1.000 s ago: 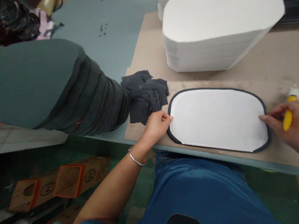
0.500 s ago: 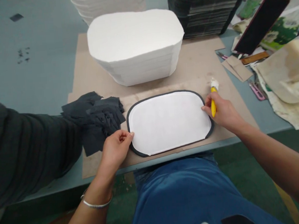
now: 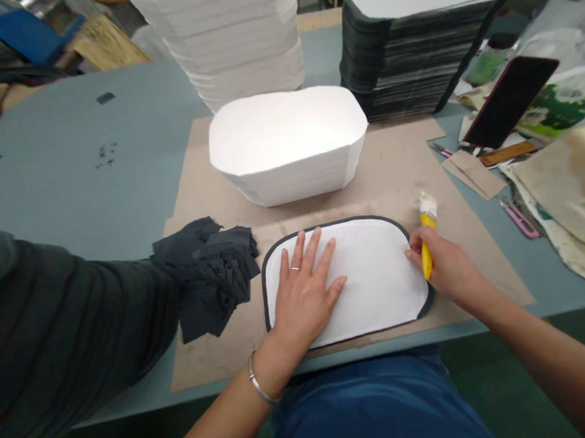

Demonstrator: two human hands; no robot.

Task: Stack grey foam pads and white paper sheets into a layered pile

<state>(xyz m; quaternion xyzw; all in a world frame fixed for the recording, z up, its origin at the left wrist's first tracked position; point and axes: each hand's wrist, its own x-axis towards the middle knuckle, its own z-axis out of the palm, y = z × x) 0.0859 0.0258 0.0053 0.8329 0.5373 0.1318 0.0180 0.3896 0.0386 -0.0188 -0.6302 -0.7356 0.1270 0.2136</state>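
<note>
A white rounded panel [image 3: 376, 273] lies on a dark piece whose edge shows as a thin border around it, on a brown board [image 3: 389, 172] near the table's front edge. My left hand [image 3: 305, 291] lies flat on the white panel's left part, fingers spread. At the panel's right edge, my right hand [image 3: 446, 268] is closed round a yellow-handled brush [image 3: 426, 229] with its whitish bristles pointing away from me.
A stack of white panels [image 3: 287, 146] sits just behind. A pile of small dark fabric squares [image 3: 211, 271] and a large dark stack [image 3: 54, 329] lie to the left. Taller white [image 3: 229, 36] and dark stacks [image 3: 411, 50] stand at the back; a phone [image 3: 509, 100] and clutter at right.
My left hand has moved from pinching the panel's left edge to lying flat on its surface. The view has tilted up, showing more of the table's back.
</note>
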